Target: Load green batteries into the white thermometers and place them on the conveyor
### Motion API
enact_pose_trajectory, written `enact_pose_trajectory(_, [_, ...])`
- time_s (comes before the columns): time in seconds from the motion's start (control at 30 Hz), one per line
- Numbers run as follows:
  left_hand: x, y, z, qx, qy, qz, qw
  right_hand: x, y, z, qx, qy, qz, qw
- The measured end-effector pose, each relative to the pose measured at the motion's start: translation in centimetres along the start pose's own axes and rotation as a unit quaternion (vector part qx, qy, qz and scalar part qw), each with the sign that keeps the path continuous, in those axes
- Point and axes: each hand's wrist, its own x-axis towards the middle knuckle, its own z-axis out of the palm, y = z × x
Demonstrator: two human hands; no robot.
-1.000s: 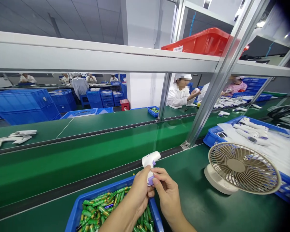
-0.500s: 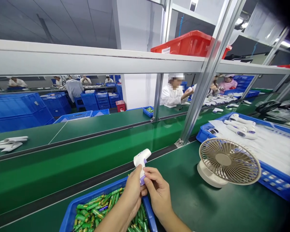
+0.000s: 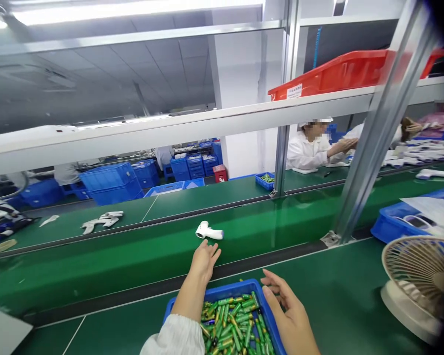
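A white thermometer-like device (image 3: 209, 230) lies on the green conveyor belt (image 3: 140, 259), just beyond the fingertips of my left hand (image 3: 204, 261). That hand reaches over the belt's near edge, fingers apart and holding nothing. My right hand (image 3: 286, 305) hovers by the right rim of a blue basket, fingers parted, with nothing in it. Many green and gold batteries (image 3: 233, 320) fill the blue basket (image 3: 264, 301) below and between my hands.
A beige fan (image 3: 425, 281) stands at the right, beside a blue tray (image 3: 387, 224). Metal posts (image 3: 373, 133) rise past the belt's near edge. More white devices (image 3: 103, 221) lie on the far counter. A person in white (image 3: 307, 148) sits across the belt.
My left hand has let go of the white device, now on the belt. My right hand has moved off it toward the basket's right side. The view has turned left.
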Motion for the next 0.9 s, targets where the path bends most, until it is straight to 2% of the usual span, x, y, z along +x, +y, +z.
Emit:
enact_pose_trajectory(0.17, [0.0,-0.4,-0.1,0.017,0.027,0.044,0.999,0.3,0.7,-0.2,-0.002,-0.023,0.019,1.0])
enact_pose_trajectory(0.27, [0.1,-0.3,0.0,0.029,0.04,0.052,0.997,0.1,0.4,-0.1,-0.018,-0.032,0.001,0.999])
enact_pose_trajectory(0.33, [0.1,-0.3,0.1,0.03,0.041,0.054,0.997,-0.1,-0.3,-0.1,-0.039,-0.027,-0.048,0.998])
enact_pose_trajectory(0.43, [-0.1,-0.3,0.3,0.025,0.036,0.056,0.997,-0.5,-1.4,-0.3,-0.106,-0.016,-0.178,0.978])
enact_pose_trajectory(0.5, [-0.2,-0.3,0.3,0.02,0.036,0.055,0.998,-0.9,-2.3,-0.3,-0.152,-0.029,-0.272,0.95])
enact_pose_trajectory(0.57, [-0.3,-0.3,0.3,0.014,0.037,0.054,0.998,-1.3,-3.3,0.1,-0.193,-0.075,-0.331,0.921])
enact_pose_trajectory(0.67, [-0.3,-0.4,0.2,0.007,0.032,0.049,0.998,-2.1,-5.2,1.6,-0.287,-0.215,-0.323,0.876])
enact_pose_trajectory(0.77, [0.0,-0.6,0.1,0.001,0.026,0.043,0.999,-2.3,-6.7,4.1,-0.396,-0.349,-0.281,0.802])
enact_pose_trajectory(0.83, [0.1,-0.7,0.1,-0.003,0.024,0.042,0.999,-2.1,-6.8,5.7,-0.448,-0.381,-0.288,0.756])
enact_pose_trajectory(0.9, [0.2,-0.8,0.2,-0.006,0.022,0.042,0.999,-1.8,-6.0,6.7,-0.477,-0.381,-0.318,0.726])
